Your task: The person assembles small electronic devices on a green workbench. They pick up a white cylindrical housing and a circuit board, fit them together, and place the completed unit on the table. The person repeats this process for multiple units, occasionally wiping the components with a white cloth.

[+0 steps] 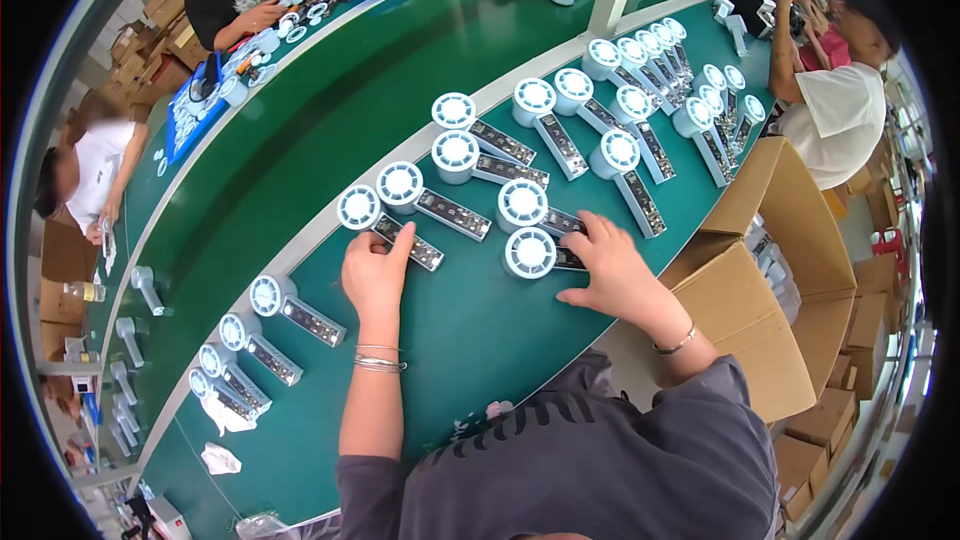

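Light-blue handheld fans with round slotted heads and exposed circuit boards in their handles lie face up on the green bench. My left hand (373, 278) is closed on the handle of one handheld fan (358, 207), thumb on one side and fingers on the other. To the right, my right hand (618, 270) is spread, with its fingertips at the handles of two fans, an upper fan (522, 202) and a lower fan (530, 253). Its thumb stands apart below the lower handle, and the hand partly hides both handle ends. Another fan (400, 183) lies just beyond my left hand.
Several fans (285, 305) line the bench at left, near crumpled white tissue (221, 458). More fans (620, 152) lie at right. An open cardboard box (745, 325) stands by my right arm. Beyond a metal rail runs a green belt (400, 80); co-workers sit around it.
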`<action>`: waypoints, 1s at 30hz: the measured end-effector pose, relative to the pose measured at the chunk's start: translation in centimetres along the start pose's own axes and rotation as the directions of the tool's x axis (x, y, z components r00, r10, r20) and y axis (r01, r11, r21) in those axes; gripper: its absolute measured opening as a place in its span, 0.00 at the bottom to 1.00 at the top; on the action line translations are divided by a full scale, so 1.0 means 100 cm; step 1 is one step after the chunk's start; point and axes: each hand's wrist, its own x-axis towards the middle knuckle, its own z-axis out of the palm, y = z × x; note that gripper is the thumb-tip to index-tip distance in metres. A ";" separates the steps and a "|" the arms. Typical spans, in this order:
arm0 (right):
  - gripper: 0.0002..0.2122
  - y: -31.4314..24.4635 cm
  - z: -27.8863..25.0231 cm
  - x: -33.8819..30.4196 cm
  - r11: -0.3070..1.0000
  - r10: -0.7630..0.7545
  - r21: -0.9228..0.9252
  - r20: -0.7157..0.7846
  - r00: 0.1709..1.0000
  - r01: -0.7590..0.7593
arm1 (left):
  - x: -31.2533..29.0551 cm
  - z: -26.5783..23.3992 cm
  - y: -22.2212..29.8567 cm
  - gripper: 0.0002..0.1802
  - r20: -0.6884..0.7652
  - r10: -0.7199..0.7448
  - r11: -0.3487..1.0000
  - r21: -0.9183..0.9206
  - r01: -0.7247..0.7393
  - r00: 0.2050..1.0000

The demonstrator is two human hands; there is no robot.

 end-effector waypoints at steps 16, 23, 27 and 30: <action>0.15 0.049 0.005 -0.029 0.969 0.228 -0.038 -0.248 0.942 -0.245 | -0.018 -0.028 -0.033 0.17 0.304 -0.195 0.569 -0.740 0.360 0.933; 0.22 0.044 -0.014 0.002 0.922 0.277 -0.215 -0.218 0.936 -0.322 | -0.045 -0.046 -0.041 0.16 0.301 -0.288 0.351 -0.850 0.393 0.909; 0.23 -0.021 -0.033 0.036 0.996 0.049 0.092 -0.488 0.871 -0.005 | -0.054 -0.045 -0.048 0.15 0.258 -0.243 0.321 -0.889 0.328 0.935; 0.20 -0.061 -0.002 0.073 0.937 -0.029 0.336 -0.189 0.982 0.092 | -0.052 -0.033 -0.040 0.17 0.230 -0.194 0.325 -0.902 0.283 0.954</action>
